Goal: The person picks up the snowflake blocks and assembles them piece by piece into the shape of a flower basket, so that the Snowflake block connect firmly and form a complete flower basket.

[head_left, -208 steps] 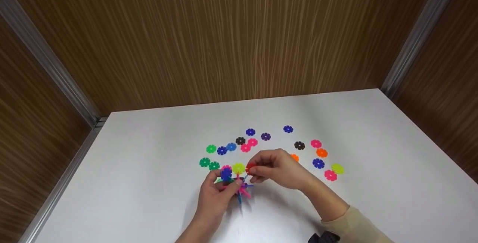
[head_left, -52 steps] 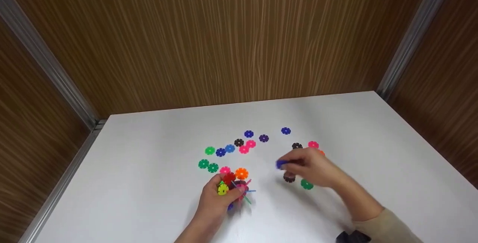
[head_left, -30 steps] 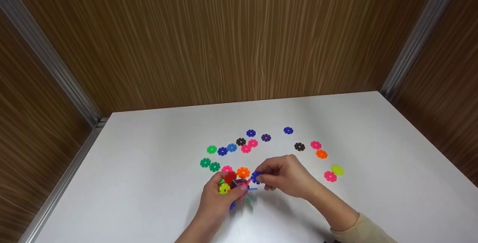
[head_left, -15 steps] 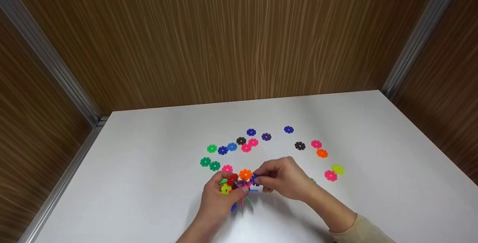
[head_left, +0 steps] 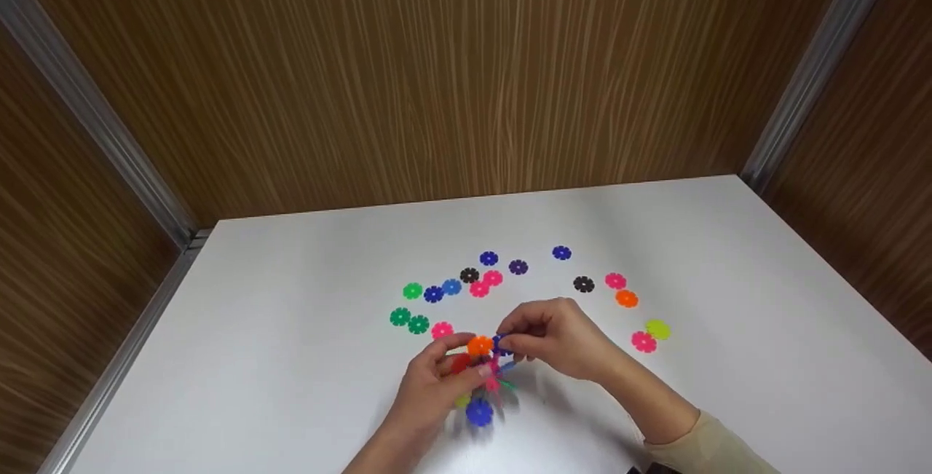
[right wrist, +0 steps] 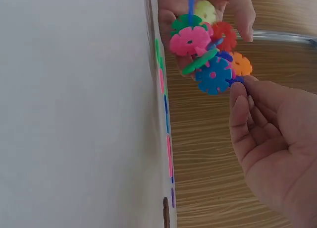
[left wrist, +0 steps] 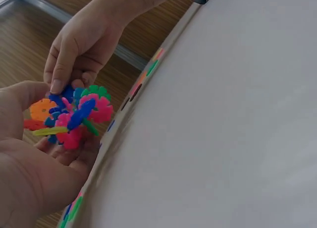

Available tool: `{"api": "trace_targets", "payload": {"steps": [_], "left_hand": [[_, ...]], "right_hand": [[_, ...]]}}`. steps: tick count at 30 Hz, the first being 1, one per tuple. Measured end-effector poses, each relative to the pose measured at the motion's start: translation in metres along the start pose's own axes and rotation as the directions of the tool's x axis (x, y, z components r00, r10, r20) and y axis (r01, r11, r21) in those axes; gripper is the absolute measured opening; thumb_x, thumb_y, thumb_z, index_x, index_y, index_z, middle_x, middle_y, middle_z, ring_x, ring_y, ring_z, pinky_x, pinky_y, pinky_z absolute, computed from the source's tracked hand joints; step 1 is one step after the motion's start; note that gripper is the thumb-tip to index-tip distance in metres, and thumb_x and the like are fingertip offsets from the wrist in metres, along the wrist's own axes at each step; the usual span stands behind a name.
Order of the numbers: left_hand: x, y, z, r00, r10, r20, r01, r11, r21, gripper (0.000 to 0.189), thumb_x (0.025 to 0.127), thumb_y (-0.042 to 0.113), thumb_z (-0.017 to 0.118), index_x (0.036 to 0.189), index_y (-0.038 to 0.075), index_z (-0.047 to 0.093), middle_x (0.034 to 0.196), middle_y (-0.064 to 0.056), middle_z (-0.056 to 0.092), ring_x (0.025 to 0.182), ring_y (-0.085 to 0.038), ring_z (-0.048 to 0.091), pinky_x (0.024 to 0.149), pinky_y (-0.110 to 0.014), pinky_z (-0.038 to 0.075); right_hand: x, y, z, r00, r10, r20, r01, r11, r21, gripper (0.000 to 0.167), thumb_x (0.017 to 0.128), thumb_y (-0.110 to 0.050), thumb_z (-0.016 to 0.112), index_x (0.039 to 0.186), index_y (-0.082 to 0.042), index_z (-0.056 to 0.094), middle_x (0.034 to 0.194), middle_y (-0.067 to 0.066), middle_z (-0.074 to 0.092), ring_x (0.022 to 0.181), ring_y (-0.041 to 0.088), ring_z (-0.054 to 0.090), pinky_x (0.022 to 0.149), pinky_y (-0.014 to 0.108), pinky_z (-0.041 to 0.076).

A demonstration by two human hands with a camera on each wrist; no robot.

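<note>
My left hand (head_left: 437, 383) holds a cluster of interlocking plastic discs (head_left: 491, 379), notched like flowers, joined at many angles. Its thumb presses on the pink middle. Orange (head_left: 479, 346), red (head_left: 460, 363) and blue (head_left: 479, 412) discs stick out from it; the left wrist view also shows a yellow disc (left wrist: 49, 131). My right hand (head_left: 557, 336) pinches a dark blue disc (head_left: 501, 345) between thumb and forefinger at the cluster's upper right edge. From the right wrist, the pinched disc (right wrist: 237, 80) is mostly covered by fingertips, right beside a lighter blue disc (right wrist: 213, 75).
Loose discs lie flat on the white table (head_left: 291, 314) in an arc: green ones (head_left: 400, 316) at left, pink, blue and black (head_left: 470, 275) ones behind, and another black disc (head_left: 584, 284), an orange one (head_left: 627, 298) and a yellow one (head_left: 658, 329) at right. Wood-grain panels (head_left: 466, 81) enclose the table.
The right hand, which held a red disc earliest, has brought a dark blue disc from the right to the cluster. The left hand has turned the cluster; red and orange discs now sit on it.
</note>
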State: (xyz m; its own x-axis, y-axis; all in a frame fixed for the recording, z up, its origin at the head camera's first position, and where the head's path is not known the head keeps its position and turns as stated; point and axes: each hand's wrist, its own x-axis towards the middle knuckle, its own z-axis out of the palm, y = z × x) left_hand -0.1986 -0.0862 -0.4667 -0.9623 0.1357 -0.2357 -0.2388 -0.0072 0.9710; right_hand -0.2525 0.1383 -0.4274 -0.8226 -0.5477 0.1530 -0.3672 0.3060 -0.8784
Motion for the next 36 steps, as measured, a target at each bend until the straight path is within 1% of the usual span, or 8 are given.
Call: {"api": "trace_targets", "payload": {"steps": [3, 10, 16, 20, 24, 27, 29, 36], "left_hand": [[0.001, -0.001, 0.000, 1.000, -0.010, 0.018, 0.010, 0.999, 0.039, 0.058, 0.093, 0.020, 0.084, 0.145, 0.012, 0.059, 0.132, -0.005, 0.070, 0.119, -0.022, 0.069, 0.105, -0.040, 0.055], [0.002, 0.001, 0.001, 1.000, -0.005, -0.005, 0.005, 0.990, 0.138, 0.049, 0.092, 0.024, 0.086, 0.137, 0.014, 0.068, 0.137, -0.002, 0.065, 0.134, -0.025, 0.057, 0.115, -0.049, 0.045], [0.004, 0.003, 0.004, 0.997, -0.040, -0.066, 0.048, 0.991, 0.122, 0.048, 0.091, 0.024, 0.087, 0.134, 0.014, 0.069, 0.128, 0.002, 0.070, 0.128, -0.022, 0.060, 0.111, -0.043, 0.050], [0.006, 0.004, 0.005, 0.995, -0.057, -0.087, 0.067, 0.990, 0.120, 0.051, 0.090, 0.025, 0.087, 0.136, 0.013, 0.068, 0.128, 0.001, 0.070, 0.131, -0.023, 0.060, 0.109, -0.042, 0.051], [0.005, 0.004, 0.003, 0.993, -0.068, -0.099, 0.079, 0.991, 0.111, 0.051, 0.091, 0.025, 0.087, 0.136, 0.013, 0.067, 0.130, -0.001, 0.068, 0.133, -0.025, 0.058, 0.108, -0.042, 0.052], [0.005, 0.003, 0.002, 0.992, -0.073, -0.106, 0.084, 0.991, 0.103, 0.052, 0.091, 0.026, 0.087, 0.137, 0.013, 0.068, 0.131, -0.001, 0.068, 0.133, -0.025, 0.059, 0.108, -0.042, 0.052], [0.004, 0.002, 0.001, 0.991, -0.078, -0.108, 0.089, 0.991, 0.097, 0.052, 0.091, 0.025, 0.087, 0.137, 0.013, 0.068, 0.131, -0.001, 0.069, 0.132, -0.025, 0.059, 0.108, -0.043, 0.052], [0.005, 0.000, 0.001, 0.988, -0.094, -0.125, 0.108, 0.988, 0.107, 0.053, 0.091, 0.024, 0.087, 0.138, 0.012, 0.067, 0.132, -0.002, 0.069, 0.131, -0.024, 0.061, 0.109, -0.044, 0.051]], "right_hand": [[0.001, -0.002, 0.001, 1.000, -0.010, 0.023, 0.010, 1.000, -0.001, 0.008, 0.099, -0.013, 0.077, 0.105, -0.011, 0.080, 0.090, 0.002, 0.077, 0.078, 0.042, 0.072, 0.070, 0.026, 0.062], [0.002, -0.006, -0.002, 0.999, -0.009, 0.050, 0.009, 1.000, -0.002, 0.014, 0.100, -0.012, 0.075, 0.113, -0.012, 0.081, 0.100, 0.000, 0.078, 0.085, 0.027, 0.075, 0.079, 0.027, 0.063], [-0.014, 0.007, -0.049, 0.997, -0.033, -0.070, 0.028, 0.998, -0.064, 0.023, 0.099, -0.011, 0.075, 0.121, -0.005, 0.077, 0.109, 0.008, 0.078, 0.095, 0.027, 0.075, 0.084, 0.033, 0.063], [-0.038, 0.027, -0.096, 0.981, 0.062, -0.184, -0.092, 0.983, -0.159, 0.024, 0.099, -0.014, 0.077, 0.120, -0.003, 0.077, 0.110, 0.008, 0.077, 0.097, 0.025, 0.072, 0.084, 0.027, 0.061], [-0.062, 0.047, -0.130, 0.944, 0.223, -0.245, -0.274, 0.941, -0.198, 0.025, 0.097, -0.016, 0.080, 0.120, -0.007, 0.078, 0.112, 0.006, 0.076, 0.098, 0.025, 0.067, 0.079, 0.027, 0.059], [-0.075, 0.060, -0.140, 0.930, 0.295, -0.220, -0.342, 0.913, -0.222, 0.024, 0.095, -0.014, 0.081, 0.119, -0.010, 0.079, 0.113, 0.006, 0.075, 0.100, 0.026, 0.065, 0.077, 0.028, 0.059], [-0.080, 0.068, -0.142, 0.934, 0.309, -0.181, -0.346, 0.908, -0.238, 0.024, 0.093, -0.012, 0.082, 0.117, -0.012, 0.080, 0.113, 0.005, 0.076, 0.101, 0.027, 0.065, 0.078, 0.028, 0.059], [-0.086, 0.081, -0.138, 0.946, 0.307, -0.099, -0.322, 0.918, -0.231, 0.030, 0.088, -0.008, 0.086, 0.116, -0.015, 0.081, 0.117, 0.004, 0.074, 0.112, 0.028, 0.063, 0.086, 0.022, 0.055]]}}
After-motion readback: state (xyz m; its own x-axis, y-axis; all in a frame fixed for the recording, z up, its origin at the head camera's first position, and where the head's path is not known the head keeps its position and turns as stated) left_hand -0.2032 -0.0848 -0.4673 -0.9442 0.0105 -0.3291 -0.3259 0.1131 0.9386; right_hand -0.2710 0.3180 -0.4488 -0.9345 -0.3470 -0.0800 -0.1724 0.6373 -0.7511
